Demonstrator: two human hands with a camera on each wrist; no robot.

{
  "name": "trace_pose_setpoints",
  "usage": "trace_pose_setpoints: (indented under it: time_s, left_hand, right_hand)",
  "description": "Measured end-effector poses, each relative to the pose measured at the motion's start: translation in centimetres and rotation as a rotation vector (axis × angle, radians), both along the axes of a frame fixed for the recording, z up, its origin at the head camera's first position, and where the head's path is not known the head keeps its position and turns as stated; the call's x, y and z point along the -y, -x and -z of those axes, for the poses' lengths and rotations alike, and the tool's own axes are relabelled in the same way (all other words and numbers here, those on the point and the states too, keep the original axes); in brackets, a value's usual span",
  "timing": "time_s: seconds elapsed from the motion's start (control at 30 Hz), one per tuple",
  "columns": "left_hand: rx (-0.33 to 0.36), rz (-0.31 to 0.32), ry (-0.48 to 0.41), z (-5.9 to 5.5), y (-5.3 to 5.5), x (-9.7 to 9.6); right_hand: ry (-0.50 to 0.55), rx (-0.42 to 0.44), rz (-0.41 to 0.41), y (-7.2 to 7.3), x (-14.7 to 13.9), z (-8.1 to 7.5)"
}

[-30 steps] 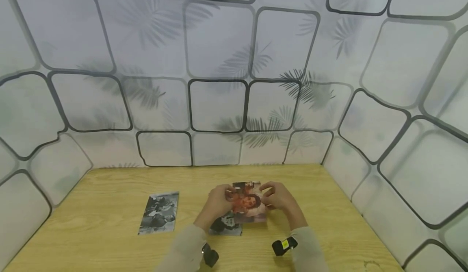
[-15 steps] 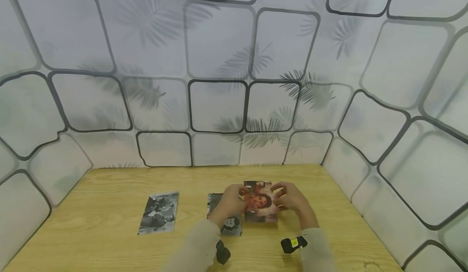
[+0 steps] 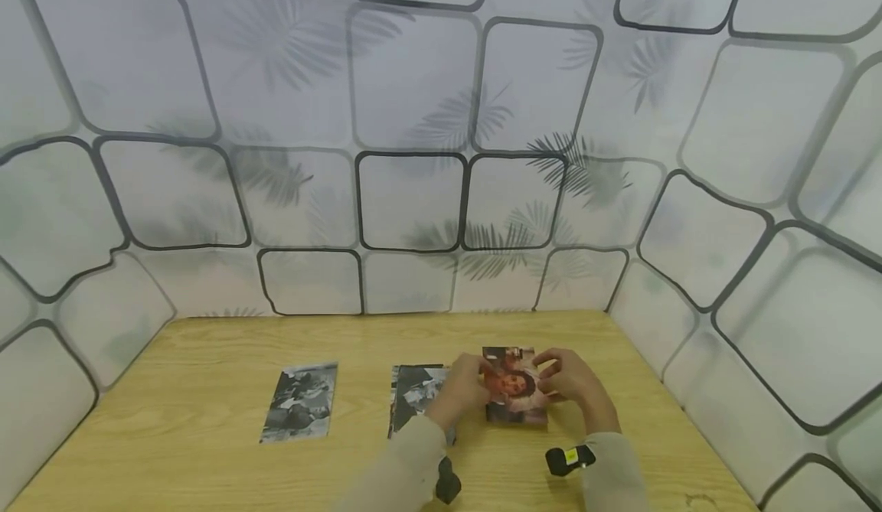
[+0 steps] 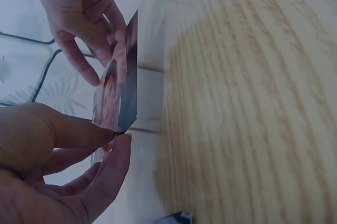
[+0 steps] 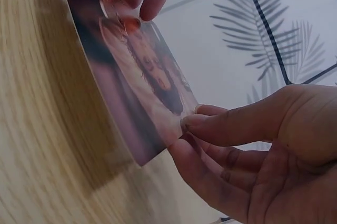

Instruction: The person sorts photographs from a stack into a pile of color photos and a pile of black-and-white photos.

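A glossy colour photo (image 3: 513, 389) of a person is held between both hands, raised a little off the wooden table. My left hand (image 3: 465, 389) pinches its left edge between thumb and fingers, plain in the left wrist view, where the photo (image 4: 124, 81) is seen nearly edge-on. At the opposite edge my right hand (image 3: 573, 382) pinches with the thumb on the picture side; the right wrist view shows this hand (image 5: 253, 150) close up. A black-and-white photo (image 3: 413, 393) lies on the table left of the held one, partly hidden by my left forearm.
Another black-and-white photo (image 3: 299, 402) lies farther left on the wooden table (image 3: 207, 435). Dark edges around the middle photo hint at more beneath it. A patterned wall covering (image 3: 406, 198) encloses the table at the back and sides.
Both hands have carried the colour photo to the right, off the black-and-white photo it overlapped. More of that photo now shows. The far-left photo has stayed put.
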State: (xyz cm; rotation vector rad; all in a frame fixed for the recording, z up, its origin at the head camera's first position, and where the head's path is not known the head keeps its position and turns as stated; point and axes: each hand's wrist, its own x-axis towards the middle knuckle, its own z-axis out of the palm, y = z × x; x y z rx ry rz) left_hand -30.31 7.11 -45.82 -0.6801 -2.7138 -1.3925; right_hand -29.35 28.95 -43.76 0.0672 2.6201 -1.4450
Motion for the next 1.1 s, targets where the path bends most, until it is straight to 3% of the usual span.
trace_pose_setpoints:
  time_s: [0.23, 0.53, 0.8, 1.1]
  left_hand:
    - [0.045, -0.029, 0.034, 0.6, 0.0, -0.8]
    - [0.079, -0.053, 0.075, 0.5, 0.0, -1.2]
    - [0.019, -0.058, 0.12, 0.4, -0.1, -2.0]
    - [-0.001, -0.053, 0.1, 0.6, 0.0, -2.8]
  right_hand:
    - [-0.012, 0.018, 0.026, 0.3, -0.4, 0.6]
    - [-0.063, 0.017, 0.069, 0.8, -0.9, 1.7]
    - [-0.116, -0.004, 0.069, 1.0, -1.2, 2.2]
    - [-0.157, 0.006, 0.075, 1.1, -1.3, 1.9]
